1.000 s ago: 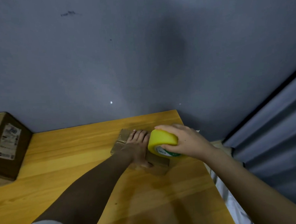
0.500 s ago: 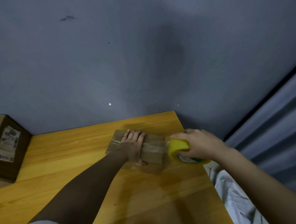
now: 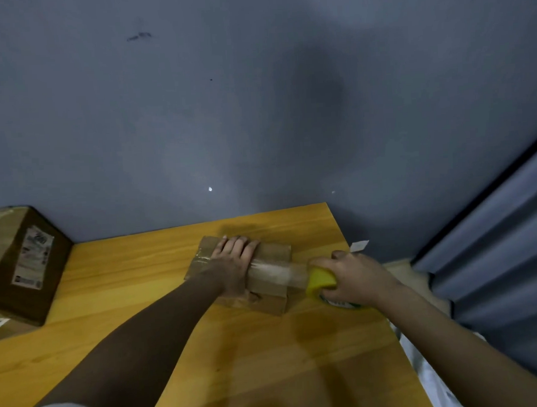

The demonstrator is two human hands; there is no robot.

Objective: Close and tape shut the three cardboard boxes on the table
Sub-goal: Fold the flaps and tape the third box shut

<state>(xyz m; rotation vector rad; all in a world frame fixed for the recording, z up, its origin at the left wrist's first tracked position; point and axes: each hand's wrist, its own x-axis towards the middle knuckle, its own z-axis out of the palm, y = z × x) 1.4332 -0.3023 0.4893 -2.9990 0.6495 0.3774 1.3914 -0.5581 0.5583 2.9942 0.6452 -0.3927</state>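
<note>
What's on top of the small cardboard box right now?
The left hand presses flat on the small cardboard box, and a clear tape strip runs across it. The box's contents are hidden.

Left hand (image 3: 233, 267) covering middle of small box (image 3: 273, 256) top, hiding seam beneath. Right hand (image 3: 355, 276) wrapping over yellow tape roll (image 3: 319, 280), hiding most of roll; green print on its side too blurred to read. Large box (image 3: 21, 263) at far left running off frame edge; label text too small to read.
</note>
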